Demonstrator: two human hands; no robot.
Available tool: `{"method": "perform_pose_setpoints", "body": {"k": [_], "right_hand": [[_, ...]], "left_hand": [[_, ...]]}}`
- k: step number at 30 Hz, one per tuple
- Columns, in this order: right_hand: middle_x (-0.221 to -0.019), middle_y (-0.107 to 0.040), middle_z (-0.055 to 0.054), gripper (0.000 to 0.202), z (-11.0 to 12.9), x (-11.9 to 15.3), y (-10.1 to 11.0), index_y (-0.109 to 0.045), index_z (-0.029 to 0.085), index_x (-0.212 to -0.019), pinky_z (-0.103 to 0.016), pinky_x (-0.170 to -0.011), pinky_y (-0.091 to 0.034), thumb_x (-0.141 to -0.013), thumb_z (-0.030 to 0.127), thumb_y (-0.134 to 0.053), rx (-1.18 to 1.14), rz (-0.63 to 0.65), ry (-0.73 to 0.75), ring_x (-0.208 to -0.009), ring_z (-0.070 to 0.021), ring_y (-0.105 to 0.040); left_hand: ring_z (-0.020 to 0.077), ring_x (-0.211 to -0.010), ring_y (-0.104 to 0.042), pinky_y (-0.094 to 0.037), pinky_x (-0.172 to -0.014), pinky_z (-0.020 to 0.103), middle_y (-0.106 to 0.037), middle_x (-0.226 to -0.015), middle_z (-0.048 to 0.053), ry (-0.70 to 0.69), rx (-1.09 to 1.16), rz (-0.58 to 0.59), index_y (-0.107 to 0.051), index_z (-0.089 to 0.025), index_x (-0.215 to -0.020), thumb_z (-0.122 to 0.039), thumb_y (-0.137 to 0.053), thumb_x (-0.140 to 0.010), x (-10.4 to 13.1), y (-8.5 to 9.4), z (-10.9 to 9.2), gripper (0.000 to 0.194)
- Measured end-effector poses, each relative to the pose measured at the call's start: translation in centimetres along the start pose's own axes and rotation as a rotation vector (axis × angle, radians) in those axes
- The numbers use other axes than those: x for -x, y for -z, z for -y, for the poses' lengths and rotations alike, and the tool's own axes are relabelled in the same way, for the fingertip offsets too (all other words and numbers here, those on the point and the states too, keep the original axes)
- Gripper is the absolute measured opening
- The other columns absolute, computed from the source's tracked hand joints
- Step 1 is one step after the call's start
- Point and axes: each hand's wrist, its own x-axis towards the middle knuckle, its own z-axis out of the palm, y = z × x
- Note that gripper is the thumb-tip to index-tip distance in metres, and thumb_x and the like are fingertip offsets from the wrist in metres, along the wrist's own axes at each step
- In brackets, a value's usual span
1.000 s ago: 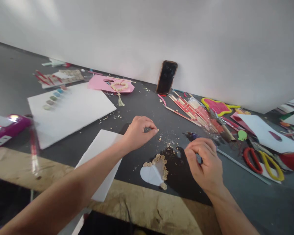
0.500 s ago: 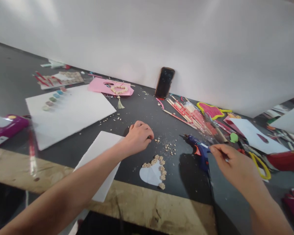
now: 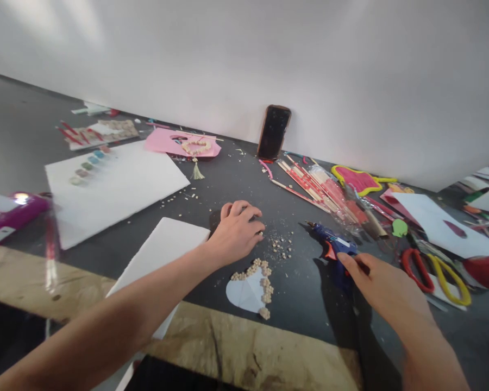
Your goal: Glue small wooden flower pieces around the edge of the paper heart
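- Right hand at the blue glue gun, right of centre on the worktop; thumb laid on its rear. Grip: can't tell if clamped, fingers hidden.
- Left hand mid-worktop, palm down, fingers bent and partly spread. Pale speck by the fingertips; can't tell if pinched, thumb out of sight.
- White paper heart near the worktop's front edge; pale clusters line its back and right sides, remainder bare.
- Loose crumbs lie behind the heart, between left hand and gun.
- Doing it well (judgement): full hold round the handle, finger free for the orange trigger; nozzle turned off the left hand; sleeve of shadow kept off the heart; don't sweep crumbs.
- Hidden: gun handle mostly behind right hand and in dark shadow; left forearm covers part of the white sheet.
- Cut off: purple item at left frame border; forearms at bottom.
- Hard to read: individual crumbs, nozzle tip, wrapped stick bundle toward worktop's back edge.
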Motion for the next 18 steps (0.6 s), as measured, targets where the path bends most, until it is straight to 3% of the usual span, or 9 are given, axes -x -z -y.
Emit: {"method": "perform_pose_setpoints", "body": {"k": [5, 11, 15, 18], "right_hand": [[-0.074, -0.07, -0.007, 0.054, 0.4, -0.1, -0.1, -0.064, 0.025, -0.081, -0.031, -0.054, -0.041, -0.078, 0.072, -0.036, -0.022, 0.032, -0.018, -0.068, -0.0276, -0.066], [-0.073, -0.069, -0.007, 0.05, 0.5, -0.2, -0.5, -0.062, 0.024, -0.081, -0.03, -0.053, -0.04, -0.084, 0.064, -0.034, -0.007, 0.005, 0.014, -0.067, -0.0264, -0.066], [-0.07, -0.069, -0.006, 0.044, 0.0, -0.1, -0.2, -0.064, 0.024, -0.085, -0.029, -0.05, -0.038, -0.085, 0.059, -0.037, -0.027, -0.113, -0.037, -0.064, -0.0251, -0.065], [-0.065, -0.068, -0.005, 0.04, 0.0, 0.0, -0.1, -0.065, 0.023, -0.091, -0.029, -0.048, -0.038, -0.085, 0.054, -0.041, -0.085, -0.248, -0.017, -0.061, -0.0249, -0.064]], "left_hand": [[0.0262, -0.115, -0.039, -0.025, -0.094, 0.048, -0.059, -0.115, 0.003, -0.019, 0.019, -0.025, -0.068, -0.024, -0.08, -0.026, -0.052, -0.088, -0.2, -0.3, 0.0, 0.018], [0.0244, -0.113, -0.042, -0.026, -0.095, 0.047, -0.066, -0.102, 0.001, -0.028, 0.116, -0.063, -0.066, -0.024, -0.079, -0.021, -0.053, -0.087, -0.2, 0.2, -0.2, 0.016], [0.0231, -0.107, -0.047, -0.03, -0.094, 0.045, -0.069, -0.088, 0.001, 0.06, 0.274, -0.066, -0.065, -0.024, -0.081, -0.023, -0.054, -0.086, -0.1, 1.3, -0.6, 0.012], [0.0204, -0.097, -0.053, -0.04, -0.087, 0.039, -0.065, -0.091, 0.002, 0.175, 0.443, -0.042, -0.066, -0.024, -0.082, -0.026, -0.057, -0.083, 0.0, 2.0, -0.8, 0.01]]}}
